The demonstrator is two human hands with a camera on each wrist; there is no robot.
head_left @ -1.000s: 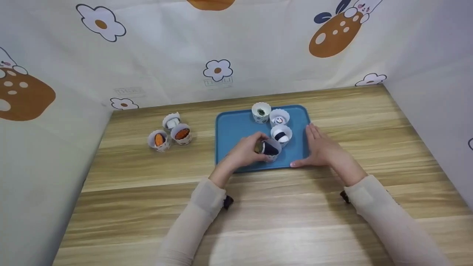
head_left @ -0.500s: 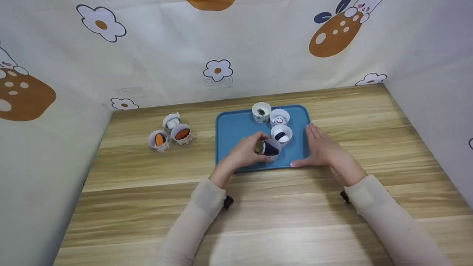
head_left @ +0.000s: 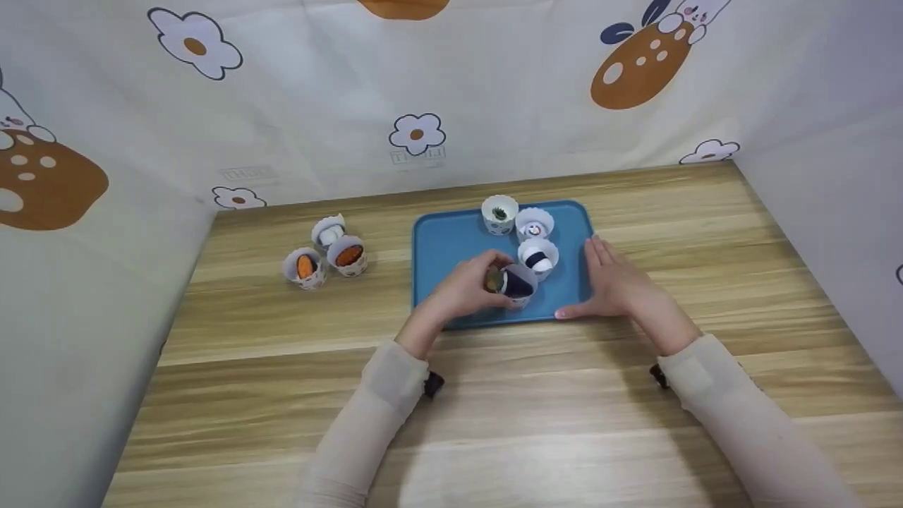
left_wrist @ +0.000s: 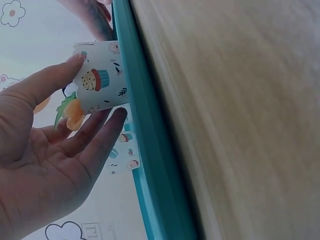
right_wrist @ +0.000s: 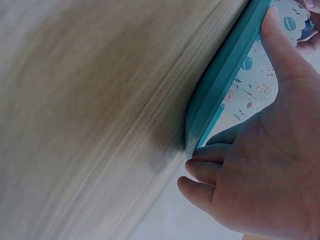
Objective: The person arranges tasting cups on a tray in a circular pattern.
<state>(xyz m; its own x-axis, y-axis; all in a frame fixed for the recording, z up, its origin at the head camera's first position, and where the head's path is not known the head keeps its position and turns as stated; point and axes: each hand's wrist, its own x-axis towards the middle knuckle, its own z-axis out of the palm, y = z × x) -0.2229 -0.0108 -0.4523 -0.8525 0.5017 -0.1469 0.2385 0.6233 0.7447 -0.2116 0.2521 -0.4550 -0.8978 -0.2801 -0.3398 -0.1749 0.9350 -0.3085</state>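
My left hand (head_left: 465, 288) grips a printed paper baking cup (head_left: 522, 302) at the front of the blue tray (head_left: 448, 243), thumb on one side and fingers on the other. Inside that cup sits a toy sushi piece (head_left: 518, 284) with a dark wrap; in the left wrist view, an orange and green topping (left_wrist: 74, 114) sticks out at the rim. My right hand (head_left: 617, 286) rests along the tray's right edge with fairly straight fingers, its thumb at the front edge. Three more cups stand on the tray: one with a black-banded white piece (head_left: 537, 259), one with a white roll (head_left: 534, 229), and one with a green-centred piece (head_left: 499, 214).
To the left of the tray, three cups stand grouped on the wooden table (head_left: 282, 423): two with orange-topped pieces, a front one (head_left: 305, 268) and a right one (head_left: 348, 257), and one with a white piece (head_left: 329, 233). A patterned curtain (head_left: 317, 106) rises behind the table.
Hardly anything differs. My left hand and wrist have shifted very slightly to the left while still holding the cup; my right hand stays put.
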